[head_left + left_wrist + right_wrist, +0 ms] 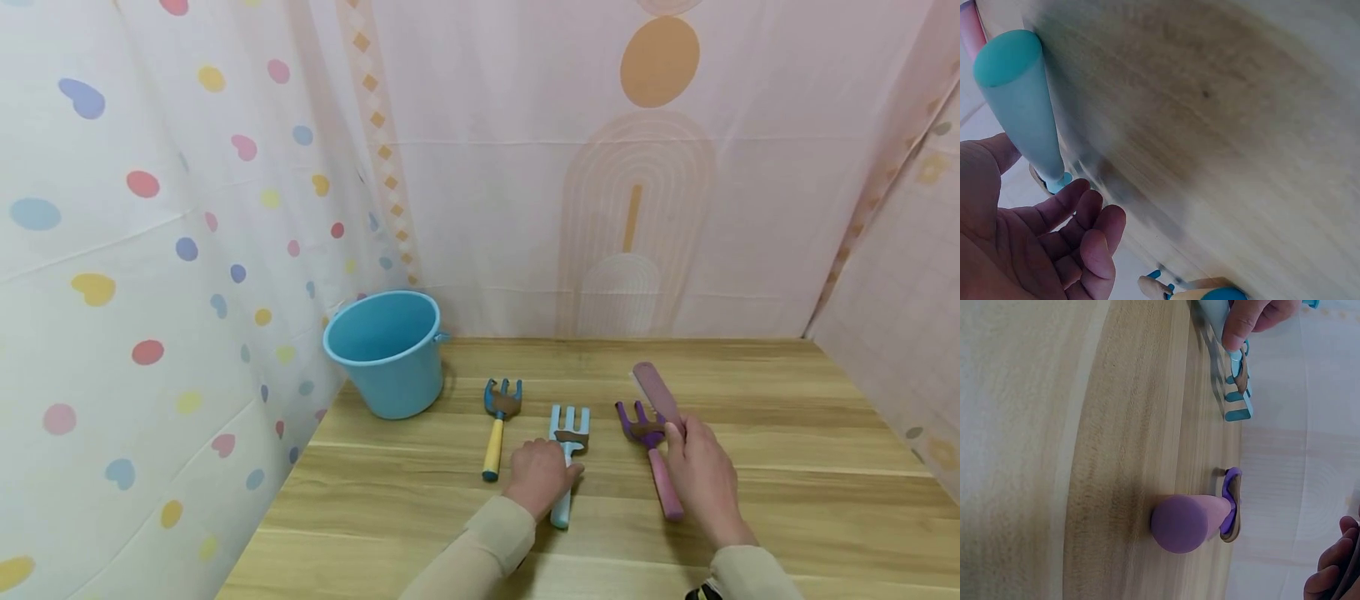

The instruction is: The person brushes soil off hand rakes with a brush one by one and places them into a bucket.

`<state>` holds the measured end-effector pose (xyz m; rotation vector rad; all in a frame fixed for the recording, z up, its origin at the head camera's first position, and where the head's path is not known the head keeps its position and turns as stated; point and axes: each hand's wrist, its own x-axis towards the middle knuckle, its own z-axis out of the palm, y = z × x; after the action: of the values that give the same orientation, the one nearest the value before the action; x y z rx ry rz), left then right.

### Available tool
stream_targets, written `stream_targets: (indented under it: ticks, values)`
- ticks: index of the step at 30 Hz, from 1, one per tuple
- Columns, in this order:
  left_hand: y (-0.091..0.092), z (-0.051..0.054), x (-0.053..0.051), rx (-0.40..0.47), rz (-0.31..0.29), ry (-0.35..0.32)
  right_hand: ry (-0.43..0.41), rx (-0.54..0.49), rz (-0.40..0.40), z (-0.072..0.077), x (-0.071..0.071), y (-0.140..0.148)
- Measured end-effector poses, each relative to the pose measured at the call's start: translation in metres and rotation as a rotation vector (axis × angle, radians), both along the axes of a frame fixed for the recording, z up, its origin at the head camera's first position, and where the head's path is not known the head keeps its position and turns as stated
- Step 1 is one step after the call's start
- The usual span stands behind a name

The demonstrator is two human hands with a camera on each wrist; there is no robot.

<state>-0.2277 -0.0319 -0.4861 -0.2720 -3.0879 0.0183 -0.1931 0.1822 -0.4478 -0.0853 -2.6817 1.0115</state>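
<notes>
A light blue hand fork (562,510) with a brown piece at its tines lies under my left hand (542,477); thumb and fingers pinch it around the neck. In the left wrist view its handle (1022,112) rises beside my curled fingers (1088,219). My right hand (703,475) holds a flat mauve strip (657,392) up over the purple fork with a pink handle (664,485). The right wrist view has that purple fork's handle (1188,522) standing clear of my right hand (1337,562), which is partly cut off at the edge.
A blue bucket (396,379) stands at the table's back left. Right of it lies a blue fork with a yellow handle (493,450), a brown piece on its head. Patterned curtains (495,208) hang behind the wooden table (810,442) and along both sides.
</notes>
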Motion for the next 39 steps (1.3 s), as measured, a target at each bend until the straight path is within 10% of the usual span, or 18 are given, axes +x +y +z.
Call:
stream_targets:
  ticks: [11,39]
  values:
    - [0.005,0.002,-0.001,-0.006,0.016,-0.077,-0.038,-0.013,-0.001,-0.003,0.004,0.001]
    - [-0.01,0.013,0.003,-0.116,-0.028,0.048,-0.057,-0.043,0.028,-0.004,0.006,-0.001]
